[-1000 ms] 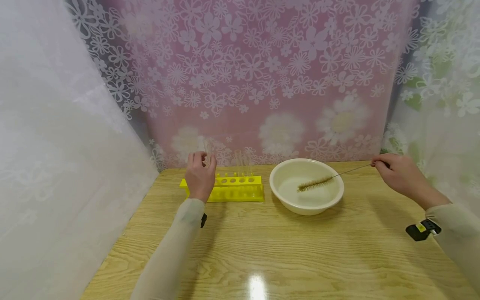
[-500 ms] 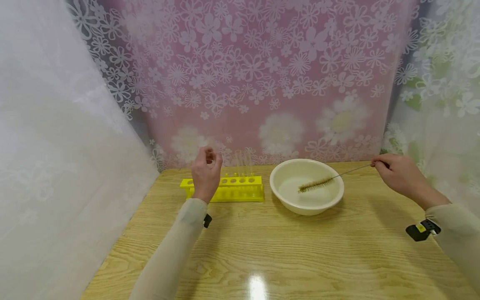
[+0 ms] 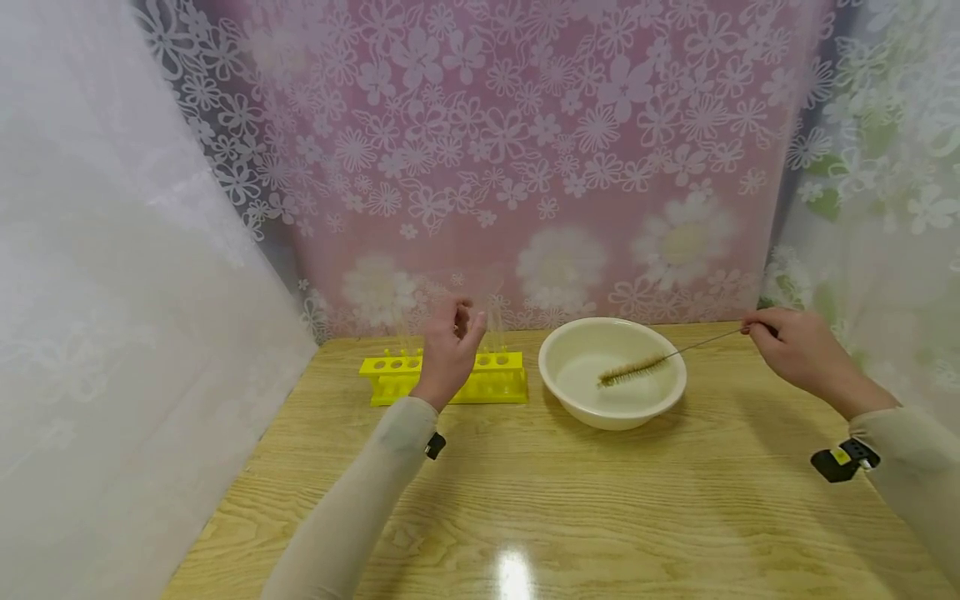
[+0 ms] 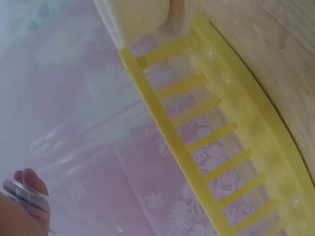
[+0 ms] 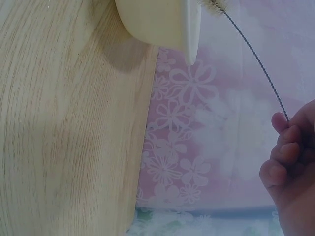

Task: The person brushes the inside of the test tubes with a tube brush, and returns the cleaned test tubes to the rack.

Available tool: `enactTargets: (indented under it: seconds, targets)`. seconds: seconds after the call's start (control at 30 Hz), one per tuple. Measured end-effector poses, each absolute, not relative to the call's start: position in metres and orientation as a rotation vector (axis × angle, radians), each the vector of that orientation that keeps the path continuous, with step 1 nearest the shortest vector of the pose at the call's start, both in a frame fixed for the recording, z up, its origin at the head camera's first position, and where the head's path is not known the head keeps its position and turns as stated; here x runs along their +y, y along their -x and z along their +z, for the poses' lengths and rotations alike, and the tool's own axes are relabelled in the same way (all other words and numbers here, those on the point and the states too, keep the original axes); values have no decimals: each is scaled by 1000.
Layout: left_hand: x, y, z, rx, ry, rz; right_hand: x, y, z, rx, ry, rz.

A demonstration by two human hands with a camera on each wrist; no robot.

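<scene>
The right hand grips the brush, likely light and springy, by its wire, bristles at the basin. The left hand, its hold unclear, is near clear tubes in the rack: probably slippery, fragile, best pinched high.

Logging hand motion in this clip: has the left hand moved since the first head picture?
Yes: rightward in the head view. Against the yellow rack, the left hand has gone from its left part to about its middle.
</scene>
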State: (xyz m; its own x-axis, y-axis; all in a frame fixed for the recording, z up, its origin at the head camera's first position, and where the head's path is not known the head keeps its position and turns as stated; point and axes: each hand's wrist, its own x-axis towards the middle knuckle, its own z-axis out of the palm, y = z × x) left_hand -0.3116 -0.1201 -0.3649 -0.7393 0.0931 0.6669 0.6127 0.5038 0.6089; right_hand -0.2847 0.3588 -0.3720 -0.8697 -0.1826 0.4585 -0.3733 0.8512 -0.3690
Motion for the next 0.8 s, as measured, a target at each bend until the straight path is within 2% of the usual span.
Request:
enactTargets:
  seconds: [0.8]
  targets:
    - [-64, 310, -368, -2638, 598, -691, 362, 283, -368, -2615, -401, 640]
